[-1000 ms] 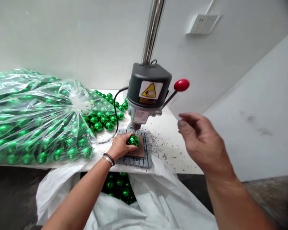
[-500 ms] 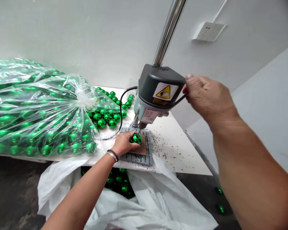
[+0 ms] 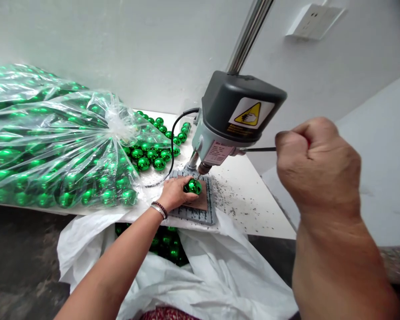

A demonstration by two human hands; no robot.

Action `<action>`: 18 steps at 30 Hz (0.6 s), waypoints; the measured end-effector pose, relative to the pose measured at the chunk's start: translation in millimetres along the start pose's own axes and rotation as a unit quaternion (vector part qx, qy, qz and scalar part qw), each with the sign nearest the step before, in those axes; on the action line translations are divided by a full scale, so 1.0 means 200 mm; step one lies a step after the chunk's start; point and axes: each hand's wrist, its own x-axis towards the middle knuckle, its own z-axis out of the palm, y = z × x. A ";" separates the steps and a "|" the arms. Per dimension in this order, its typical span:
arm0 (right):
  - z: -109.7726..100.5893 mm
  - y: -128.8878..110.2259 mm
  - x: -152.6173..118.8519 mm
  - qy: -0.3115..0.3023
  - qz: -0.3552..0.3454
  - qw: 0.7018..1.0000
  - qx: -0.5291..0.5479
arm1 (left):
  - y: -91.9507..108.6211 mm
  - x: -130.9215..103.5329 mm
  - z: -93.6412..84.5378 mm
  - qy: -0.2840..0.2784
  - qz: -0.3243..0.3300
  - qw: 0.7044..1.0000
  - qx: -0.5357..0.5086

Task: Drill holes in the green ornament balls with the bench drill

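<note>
A shiny green ball (image 3: 194,186) is held between the thumb and fingers of my left hand (image 3: 176,194). It rests over a brown pad (image 3: 200,202) on the grey base (image 3: 210,216) of a bench drill press (image 3: 245,106). The drill chuck (image 3: 205,168) is directly above, its bit close to the top of the ball; whether it enters I cannot make out. Out to the right, my right hand (image 3: 318,164) is closed around the end of the drill press lever (image 3: 262,150), hiding most of its red knob.
A tied clear bag (image 3: 53,142) full of green balls lies left. Loose green balls (image 3: 153,155) sit behind the base. Dark shavings litter the white table (image 3: 250,200). A white sack (image 3: 213,271) with balls hangs at the front edge. A black cable (image 3: 173,138) loops beside the drill.
My right hand has pulled the lever downward and toward me, and the chuck has come down closer to the ball. The left hand keeps its hold on the ball. The view has shifted slightly.
</note>
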 end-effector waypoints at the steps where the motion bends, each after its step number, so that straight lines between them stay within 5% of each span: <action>1: 0.00 0.01 -0.01 0.005 0.002 1.000 -0.007 | 0.00 0.00 0.00 0.000 -0.004 1.000 0.002; 18: 0.18 0.16 -0.18 0.176 -0.121 0.976 0.047 | 0.02 -0.01 -0.01 -0.010 -0.015 1.000 0.015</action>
